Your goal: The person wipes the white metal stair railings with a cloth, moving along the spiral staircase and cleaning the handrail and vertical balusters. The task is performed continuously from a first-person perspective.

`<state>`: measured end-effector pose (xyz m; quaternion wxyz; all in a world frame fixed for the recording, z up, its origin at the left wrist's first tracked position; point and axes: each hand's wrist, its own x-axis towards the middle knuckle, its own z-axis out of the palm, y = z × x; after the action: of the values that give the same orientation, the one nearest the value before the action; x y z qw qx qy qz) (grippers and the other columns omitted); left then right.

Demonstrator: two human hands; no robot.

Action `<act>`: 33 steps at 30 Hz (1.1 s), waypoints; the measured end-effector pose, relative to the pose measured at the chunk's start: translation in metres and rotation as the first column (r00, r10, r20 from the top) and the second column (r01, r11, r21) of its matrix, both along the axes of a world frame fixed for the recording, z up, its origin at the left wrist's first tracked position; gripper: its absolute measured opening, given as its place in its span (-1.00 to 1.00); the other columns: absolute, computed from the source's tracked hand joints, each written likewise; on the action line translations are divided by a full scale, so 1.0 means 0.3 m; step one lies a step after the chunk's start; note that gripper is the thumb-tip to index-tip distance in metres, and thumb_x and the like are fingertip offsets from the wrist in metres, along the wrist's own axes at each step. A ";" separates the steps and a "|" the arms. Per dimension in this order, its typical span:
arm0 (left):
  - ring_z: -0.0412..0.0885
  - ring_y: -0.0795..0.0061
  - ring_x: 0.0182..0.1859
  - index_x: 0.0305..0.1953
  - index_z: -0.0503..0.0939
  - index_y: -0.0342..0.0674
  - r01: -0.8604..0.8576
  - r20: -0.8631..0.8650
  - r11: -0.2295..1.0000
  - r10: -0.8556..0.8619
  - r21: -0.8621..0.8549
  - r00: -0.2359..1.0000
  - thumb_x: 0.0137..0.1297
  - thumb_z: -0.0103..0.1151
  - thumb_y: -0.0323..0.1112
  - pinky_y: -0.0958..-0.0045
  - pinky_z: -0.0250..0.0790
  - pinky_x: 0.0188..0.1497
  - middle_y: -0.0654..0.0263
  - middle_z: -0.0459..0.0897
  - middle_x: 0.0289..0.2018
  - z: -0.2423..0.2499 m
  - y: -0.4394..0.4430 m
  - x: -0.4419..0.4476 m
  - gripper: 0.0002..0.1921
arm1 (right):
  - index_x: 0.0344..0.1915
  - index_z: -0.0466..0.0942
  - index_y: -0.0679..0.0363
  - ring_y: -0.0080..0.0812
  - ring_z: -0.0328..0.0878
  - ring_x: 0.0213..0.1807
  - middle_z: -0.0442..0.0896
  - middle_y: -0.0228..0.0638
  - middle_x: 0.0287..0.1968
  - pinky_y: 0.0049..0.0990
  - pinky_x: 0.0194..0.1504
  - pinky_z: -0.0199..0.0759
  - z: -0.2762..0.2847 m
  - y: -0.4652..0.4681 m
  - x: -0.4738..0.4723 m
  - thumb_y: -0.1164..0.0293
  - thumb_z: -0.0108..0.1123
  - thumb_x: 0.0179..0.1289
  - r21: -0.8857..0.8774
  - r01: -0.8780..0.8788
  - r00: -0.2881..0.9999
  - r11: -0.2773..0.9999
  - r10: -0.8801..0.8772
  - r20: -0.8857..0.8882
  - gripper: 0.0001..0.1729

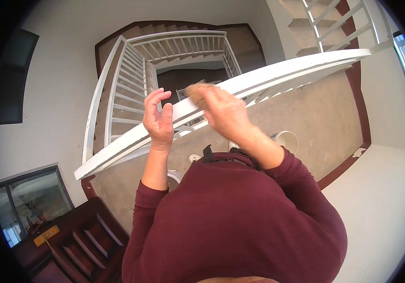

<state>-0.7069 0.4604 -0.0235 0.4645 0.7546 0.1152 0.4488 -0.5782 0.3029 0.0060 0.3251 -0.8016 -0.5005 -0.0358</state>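
A long white handrail (280, 72) crosses slantwise in front of me, with white balusters below it. My right hand (225, 109) grips a brown, fibrous pad or brush (199, 93), blurred, over the top of the rail near its middle. What exactly the brown piece is, I cannot tell. To the left, my left hand (159, 118) is raised over the rail with its fingers curled and apart, holding nothing; whether it touches the rail is unclear.
Beyond the rail, a stairwell drops away, ringed by white railings (184, 33) and steps. A white bucket (288, 141) stands on the landing floor (315, 116) at my right; part of another round container (175, 175) shows at my left. A dark red panelled door (82, 244) is at lower left.
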 end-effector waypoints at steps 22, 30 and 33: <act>0.56 0.17 0.13 -0.04 0.60 -0.26 -0.070 -0.145 0.970 0.106 0.231 0.984 0.23 0.33 -0.36 0.22 0.38 0.21 0.21 0.69 -0.07 0.051 -0.028 0.081 -0.71 | -0.25 0.51 0.24 -0.01 0.71 -0.28 0.72 -0.06 -0.34 -0.02 -0.13 0.53 0.039 0.000 0.403 0.19 0.05 0.33 -0.331 0.217 0.976 0.918 -0.193 0.103 -0.69; 0.16 0.20 0.45 0.27 0.37 -0.36 -0.186 0.193 0.981 0.173 0.049 0.966 0.42 0.15 0.03 0.18 0.13 0.41 0.11 0.35 0.27 -0.009 -0.035 0.059 -0.38 | -0.16 0.55 0.26 -0.04 0.71 -0.18 0.73 -0.03 -0.25 -0.14 -0.14 0.55 0.020 0.290 -0.017 0.15 0.16 0.27 0.100 -0.339 0.849 0.936 0.350 -0.396 -0.62; 0.12 0.17 0.48 0.30 0.34 -0.36 -0.268 0.191 0.955 0.241 0.131 0.952 0.43 0.14 0.05 0.15 0.06 0.45 0.10 0.33 0.30 -0.012 -0.033 0.059 -0.35 | 0.05 0.55 0.29 -0.30 0.69 -0.14 0.72 -0.07 -0.11 -0.33 -0.06 0.55 0.035 0.231 0.029 0.20 0.19 0.38 0.469 -0.111 0.572 0.876 0.442 -0.691 -0.58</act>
<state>-0.6892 0.4506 -0.0271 0.3506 0.7256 0.1355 0.5764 -0.5697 0.3721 0.0165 0.6573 -0.5677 -0.4134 0.2734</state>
